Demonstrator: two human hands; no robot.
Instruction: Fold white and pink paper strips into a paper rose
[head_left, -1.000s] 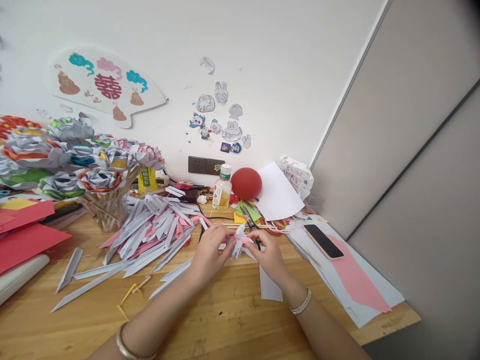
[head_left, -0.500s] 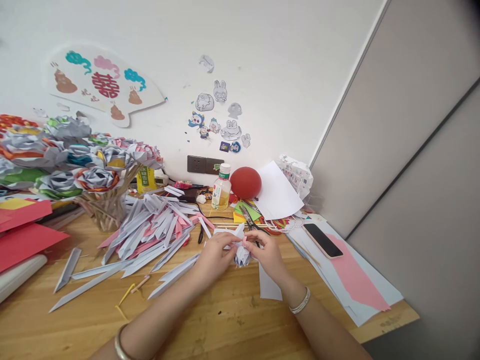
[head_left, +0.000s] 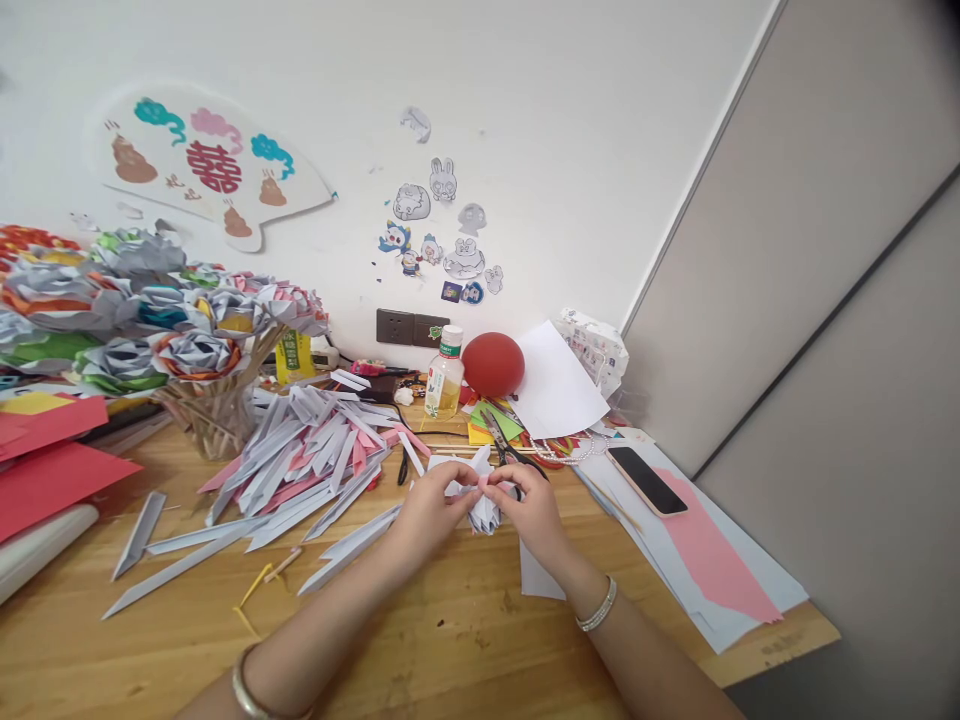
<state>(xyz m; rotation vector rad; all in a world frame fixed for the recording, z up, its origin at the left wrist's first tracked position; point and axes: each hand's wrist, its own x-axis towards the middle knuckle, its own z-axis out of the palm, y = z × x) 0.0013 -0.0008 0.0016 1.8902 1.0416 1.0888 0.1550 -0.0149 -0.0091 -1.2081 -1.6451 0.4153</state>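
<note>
Close together over the wooden table, my left hand (head_left: 435, 502) and my right hand (head_left: 531, 508) pinch a small pink paper piece (head_left: 483, 482) between their fingertips. Just beneath it is a folded white paper flower (head_left: 485, 515), partly covered by my fingers. Whether the pink piece is joined to the flower I cannot tell. Black-handled scissors (head_left: 501, 436) lie right behind my right hand. A white paper strip (head_left: 540, 575) rests under my right wrist. To the left of my left hand are folded white strips (head_left: 349, 545).
A heap of folded white and pink strips (head_left: 315, 455) and a vase of paper flowers (head_left: 214, 415) stand left. At the back are a bottle (head_left: 444, 375) and a red balloon (head_left: 493, 365). A phone (head_left: 646, 480) lies on paper sheets at right.
My fingertips have drawn closer together on the pink paper, my right hand shifting slightly left. The flower stays below them. The whole view has shifted a little.
</note>
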